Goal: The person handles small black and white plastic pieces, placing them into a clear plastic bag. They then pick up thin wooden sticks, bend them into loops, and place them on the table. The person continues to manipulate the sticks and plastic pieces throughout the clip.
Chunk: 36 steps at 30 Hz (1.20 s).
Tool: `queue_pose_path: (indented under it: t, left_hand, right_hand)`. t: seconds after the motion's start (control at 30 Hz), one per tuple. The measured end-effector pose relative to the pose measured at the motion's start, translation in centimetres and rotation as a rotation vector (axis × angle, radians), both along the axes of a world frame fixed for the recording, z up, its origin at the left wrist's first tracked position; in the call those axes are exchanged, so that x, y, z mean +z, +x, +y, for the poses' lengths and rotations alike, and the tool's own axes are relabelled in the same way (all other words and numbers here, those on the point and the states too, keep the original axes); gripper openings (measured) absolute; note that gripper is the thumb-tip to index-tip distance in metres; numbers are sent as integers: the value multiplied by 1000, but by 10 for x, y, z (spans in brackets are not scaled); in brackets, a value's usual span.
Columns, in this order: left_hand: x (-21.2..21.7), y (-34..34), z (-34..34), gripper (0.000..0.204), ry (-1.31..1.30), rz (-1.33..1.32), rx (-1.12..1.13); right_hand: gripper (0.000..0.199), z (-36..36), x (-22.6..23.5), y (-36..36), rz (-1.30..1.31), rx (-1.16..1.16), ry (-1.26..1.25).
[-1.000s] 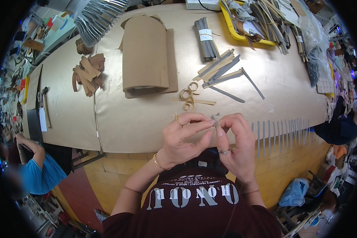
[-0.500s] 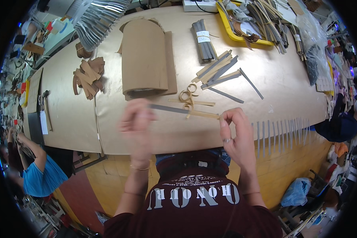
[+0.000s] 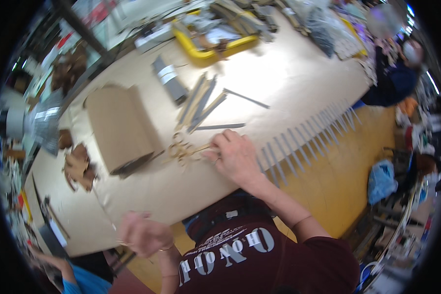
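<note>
My right hand (image 3: 236,158) is over the table near its front edge, thumb and fingers pinched on the end of a thin tan strip (image 3: 201,148). That strip reaches toward a small heap of curled tan strips (image 3: 181,151). Lower and to the left, my left hand (image 3: 146,234) hangs in front of the table edge, smeared by motion; whether it holds anything is unclear. Beyond the curls lie loose grey and tan strips (image 3: 201,102), with one grey strip (image 3: 220,126) close to my right fingers.
A brown roll (image 3: 120,127) and brown scraps (image 3: 80,166) lie to the left. Behind are a banded grey bundle (image 3: 169,81) and a yellow tray (image 3: 201,58). Several grey strips (image 3: 299,151) overhang the front edge on the right. A person in blue (image 3: 85,280) is at lower left.
The view has swung, so the table appears tilted. My hands have moved apart, the left down off the table; the grey-and-tan strip no longer stretches between them.
</note>
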<state>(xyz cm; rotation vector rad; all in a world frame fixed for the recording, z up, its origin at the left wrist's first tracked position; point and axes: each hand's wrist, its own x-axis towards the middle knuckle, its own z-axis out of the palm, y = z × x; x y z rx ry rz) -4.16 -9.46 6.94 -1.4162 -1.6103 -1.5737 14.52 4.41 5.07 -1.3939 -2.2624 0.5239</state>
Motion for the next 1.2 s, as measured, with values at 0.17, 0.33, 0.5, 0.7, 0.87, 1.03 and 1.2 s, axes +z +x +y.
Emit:
queue_pose_path:
  t: [0.17, 0.33, 0.5, 0.7, 0.87, 1.03, 1.2]
  left_hand:
    - [-10, 38, 20, 24, -213, 181, -459]
    - [2, 40, 28, 29, -232, 244, -535]
    - [-6, 52, 30, 29, -374, 444, -752]
    - [-42, 75, 41, 35, -436, 425, -717]
    - [-57, 75, 54, 53, -724, 224, -568]
    - [-59, 76, 60, 49, -814, 181, -661]
    - [-62, 93, 56, 51, -944, 336, -742]
  right_hand:
    - [25, 3, 14, 30, 347, 55, -391]
    - [41, 3, 13, 52, 623, 360, -1091]
    - [46, -18, 8, 43, 1186, 104, -1224]
    - [28, -15, 14, 64, 961, 26, -992]
    - [31, -14, 15, 105, 689, -159, -1006]
    - [30, -51, 0, 115, 481, -314, -1033]
    - [31, -79, -17, 108, 522, -395, -990]
